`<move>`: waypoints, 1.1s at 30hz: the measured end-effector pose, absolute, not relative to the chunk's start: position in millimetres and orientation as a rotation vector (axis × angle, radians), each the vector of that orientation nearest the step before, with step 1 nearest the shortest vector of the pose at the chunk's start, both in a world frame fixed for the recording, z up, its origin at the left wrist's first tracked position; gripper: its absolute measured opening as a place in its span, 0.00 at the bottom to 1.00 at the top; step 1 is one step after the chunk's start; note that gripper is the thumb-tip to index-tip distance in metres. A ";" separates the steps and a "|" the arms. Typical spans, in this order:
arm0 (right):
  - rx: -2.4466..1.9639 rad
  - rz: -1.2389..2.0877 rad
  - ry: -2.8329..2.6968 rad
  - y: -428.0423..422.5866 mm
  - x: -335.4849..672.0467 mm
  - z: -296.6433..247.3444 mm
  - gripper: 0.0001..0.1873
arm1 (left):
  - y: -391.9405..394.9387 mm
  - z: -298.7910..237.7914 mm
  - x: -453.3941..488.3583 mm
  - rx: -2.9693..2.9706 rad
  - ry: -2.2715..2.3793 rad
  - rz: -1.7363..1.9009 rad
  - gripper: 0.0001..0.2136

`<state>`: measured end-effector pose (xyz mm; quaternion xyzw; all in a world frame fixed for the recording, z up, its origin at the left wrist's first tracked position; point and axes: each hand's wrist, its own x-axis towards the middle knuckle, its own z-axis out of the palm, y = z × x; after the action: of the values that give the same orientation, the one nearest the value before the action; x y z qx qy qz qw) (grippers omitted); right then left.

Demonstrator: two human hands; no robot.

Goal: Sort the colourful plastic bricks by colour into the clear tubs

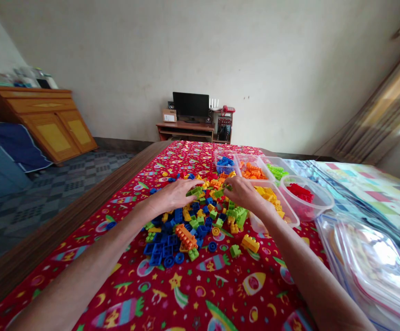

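Fingers [188, 185] of the left hand [174, 194] and right hand [241, 189] curl half-open over mixed blocks [193, 224], any grip unclear. Picking seems the step; the next move likely calls for pinching one below.

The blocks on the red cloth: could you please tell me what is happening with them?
A person has the left hand and right hand at the far part of a mixed pile of blocks on the cloth. Whether the fingers grip any block is hard to tell. To the right, clear tubs hold blocks grouped by colour: blue, orange, green, yellow and red.
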<state>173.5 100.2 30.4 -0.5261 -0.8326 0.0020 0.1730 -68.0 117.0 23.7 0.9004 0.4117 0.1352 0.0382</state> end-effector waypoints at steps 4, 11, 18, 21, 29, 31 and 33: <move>-1.513 0.062 -2.204 106.9 182.6 34.7 0.16 | 123.0 19.1 -70.1 2.727 1.295 0.507 0.21; -1.480 0.110 -2.336 105.3 180.6 17.0 0.25 | 122.8 16.8 -64.9 2.720 1.315 0.551 0.20; -1.574 0.046 -2.621 97.1 166.9 11.6 0.20 | 122.0 14.8 -60.7 2.730 1.301 0.509 0.21; -1.593 0.009 -2.649 93.5 166.5 19.1 0.17 | 124.5 10.3 -61.7 2.740 1.274 0.508 0.20; -1.574 0.028 -2.572 89.4 173.5 32.7 0.13 | 125.6 6.0 -60.7 2.660 1.217 0.624 0.20; -1.526 0.079 -2.490 92.8 173.4 32.5 0.13 | 123.1 8.5 -57.0 2.565 1.228 0.648 0.22; -1.477 0.145 -2.397 96.5 171.0 31.4 0.13 | 119.9 9.9 -51.7 2.433 1.215 0.709 0.23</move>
<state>171.0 96.5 31.4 -0.5171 -0.8392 0.0506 0.1607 -51.7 119.9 9.9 0.8539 0.4263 0.2490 0.1649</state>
